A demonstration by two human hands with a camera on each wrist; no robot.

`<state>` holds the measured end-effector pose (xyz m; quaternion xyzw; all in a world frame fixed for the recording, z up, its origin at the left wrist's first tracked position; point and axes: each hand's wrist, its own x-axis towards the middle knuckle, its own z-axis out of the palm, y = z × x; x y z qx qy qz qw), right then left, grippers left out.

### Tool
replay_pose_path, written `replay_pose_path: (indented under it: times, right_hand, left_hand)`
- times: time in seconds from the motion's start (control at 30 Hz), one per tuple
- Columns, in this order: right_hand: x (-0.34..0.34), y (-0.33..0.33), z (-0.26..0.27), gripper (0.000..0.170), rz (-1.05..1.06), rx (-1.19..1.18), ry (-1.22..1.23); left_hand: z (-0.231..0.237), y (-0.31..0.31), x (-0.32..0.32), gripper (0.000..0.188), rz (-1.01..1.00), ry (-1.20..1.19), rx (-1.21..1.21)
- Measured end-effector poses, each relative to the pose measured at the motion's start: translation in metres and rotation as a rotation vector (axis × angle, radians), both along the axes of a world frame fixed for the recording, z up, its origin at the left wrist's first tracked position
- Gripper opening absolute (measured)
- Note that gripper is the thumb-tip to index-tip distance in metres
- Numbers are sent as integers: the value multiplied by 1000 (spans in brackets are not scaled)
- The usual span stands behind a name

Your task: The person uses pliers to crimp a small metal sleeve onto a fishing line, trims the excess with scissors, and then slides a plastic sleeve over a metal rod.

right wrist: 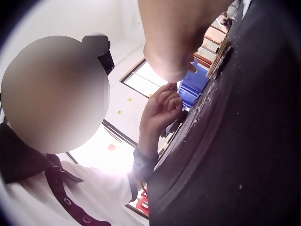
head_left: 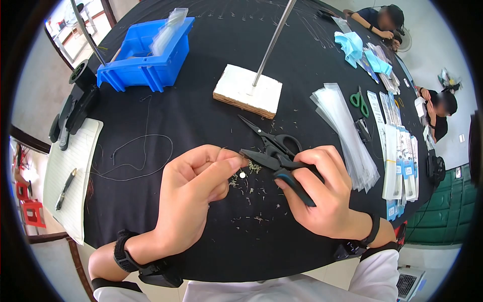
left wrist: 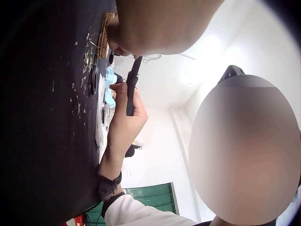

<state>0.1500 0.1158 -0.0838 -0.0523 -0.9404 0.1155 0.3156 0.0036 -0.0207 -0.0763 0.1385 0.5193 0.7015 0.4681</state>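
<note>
My left hand [head_left: 188, 194] pinches a small dark piece [head_left: 244, 155] between thumb and forefinger; I cannot tell what it is. My right hand [head_left: 322, 194] grips black pliers [head_left: 261, 160] with teal-marked handles [head_left: 296, 187], and their tip meets the left fingertips. In the left wrist view the pliers [left wrist: 132, 80] stand upright in the right hand [left wrist: 126, 117]. The right wrist view has the left hand [right wrist: 162, 108] with its fingers curled in. Beyond the pliers lie black scissors [head_left: 256, 129]. Small pale clippings [head_left: 254, 167] and a white round bit [head_left: 242, 175] show below the fingertips.
A white-topped block [head_left: 236, 83] with a metal rod stands ahead, a blue bin [head_left: 151, 68] behind left. Dark cord [head_left: 171, 151], a notebook [head_left: 55, 161] and a pen [head_left: 65, 189] are left. Plastic sleeves [head_left: 342, 136], green scissors [head_left: 359, 102] and packets [head_left: 390, 161] lie right.
</note>
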Motion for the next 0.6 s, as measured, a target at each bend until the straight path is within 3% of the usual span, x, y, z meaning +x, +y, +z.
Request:
replay_pose_path:
  times: [0.43,0.6]
  right_hand:
    - [1,14,-4,23,114,-162,-24]
    - [-1,16,-12,23,86,-93,-5]
  left_hand:
    - [-1,1,1,13,-51,115,-35]
    - [-3,2,2,12,-53,154,-58]
